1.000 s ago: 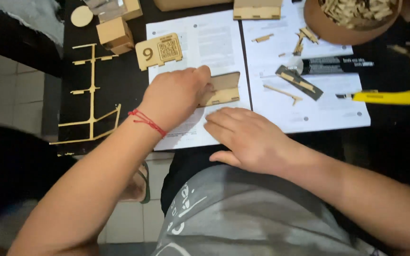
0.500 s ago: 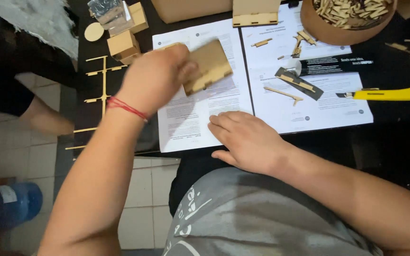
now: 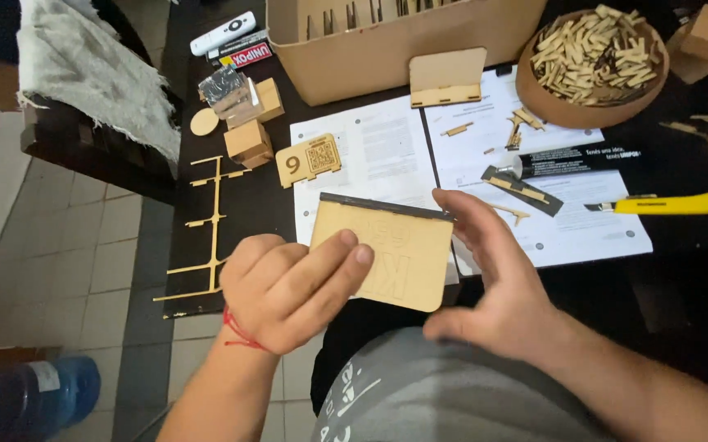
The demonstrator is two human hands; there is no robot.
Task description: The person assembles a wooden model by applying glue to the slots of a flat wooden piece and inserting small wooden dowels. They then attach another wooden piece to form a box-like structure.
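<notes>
A flat wooden panel [image 3: 382, 252] is held up above the near edge of the tabletop [image 3: 689, 237], over the near part of the open instruction sheets [image 3: 468, 164]. Its long axis runs left to right, slightly tilted, with a dark strip along its far edge and faint cut letters seen on its face. The panel is gripped at its near-left corner by the left hand [image 3: 288, 290], whose fingers are curled around it with the thumb laid across the face. The right hand [image 3: 497, 282] is held open, fingers spread and straight, its fingertips just at the panel's right edge; whether they touch cannot be told, and nothing is clasped by it. The panel thus lies to the right of the left hand and to the left of the right hand, between the two.

Farther out, a numbered wooden tag [image 3: 309, 158] is seen on the left of the sheets, a thin wooden frame [image 3: 206, 229] beyond it, a yellow knife [image 3: 665, 202] on the right, a bowl [image 3: 595, 61] of wooden pieces at far right, and a cardboard box [image 3: 395, 41] at the far edge.
</notes>
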